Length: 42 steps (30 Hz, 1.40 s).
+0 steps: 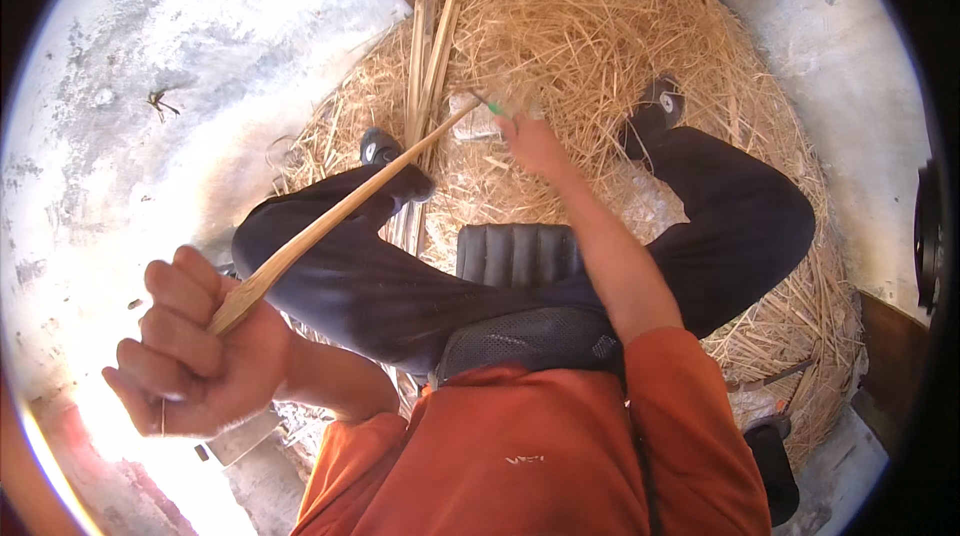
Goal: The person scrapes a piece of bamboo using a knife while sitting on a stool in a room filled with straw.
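Observation:
A long, pale wooden stick (340, 208) slants across my left leg. My left hand (195, 346) is closed around its thicker near end, at the left of the view. The far end tapers toward a pale block (475, 126) on the floor. There, my right hand (535, 146) grips a small knife (494, 108) by its green handle. The dark blade meets or lies very near the stick's far end; motion blur hides whether they touch. Fingertips of the right hand are partly smeared.
Straw-like shavings (600, 16) cover the floor ahead. Several long wooden strips (425, 66) lie beyond my left foot. Pale, stained walls (200, 66) stand on both sides. A black padded cushion (520, 254) is between my bent legs, and a dark object (770, 471) lies at lower right.

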Each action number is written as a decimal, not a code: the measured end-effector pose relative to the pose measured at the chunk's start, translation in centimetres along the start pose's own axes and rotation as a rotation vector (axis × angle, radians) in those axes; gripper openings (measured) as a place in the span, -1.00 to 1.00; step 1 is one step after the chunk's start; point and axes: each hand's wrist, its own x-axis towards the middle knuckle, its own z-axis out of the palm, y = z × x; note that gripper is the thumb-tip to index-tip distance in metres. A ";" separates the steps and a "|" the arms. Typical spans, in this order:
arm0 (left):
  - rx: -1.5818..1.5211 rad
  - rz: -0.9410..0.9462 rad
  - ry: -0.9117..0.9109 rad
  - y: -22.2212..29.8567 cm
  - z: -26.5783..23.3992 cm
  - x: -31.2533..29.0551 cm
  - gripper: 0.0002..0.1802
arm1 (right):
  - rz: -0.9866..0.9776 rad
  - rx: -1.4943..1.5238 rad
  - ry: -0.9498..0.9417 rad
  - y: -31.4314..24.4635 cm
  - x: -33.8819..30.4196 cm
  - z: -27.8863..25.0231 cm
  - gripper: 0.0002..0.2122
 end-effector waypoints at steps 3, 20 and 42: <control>-0.018 -0.012 0.029 0.0 1.1 0.5 -0.51 | -0.064 -0.018 0.277 6.0 0.1 3.9 -0.48; 0.171 0.093 0.400 -1.0 4.7 0.9 -0.49 | -0.091 -0.471 0.032 14.7 6.9 6.5 -0.62; 0.164 0.156 0.336 -0.3 1.7 -2.2 -0.49 | -0.612 0.231 0.081 -17.7 -22.8 -4.1 -0.75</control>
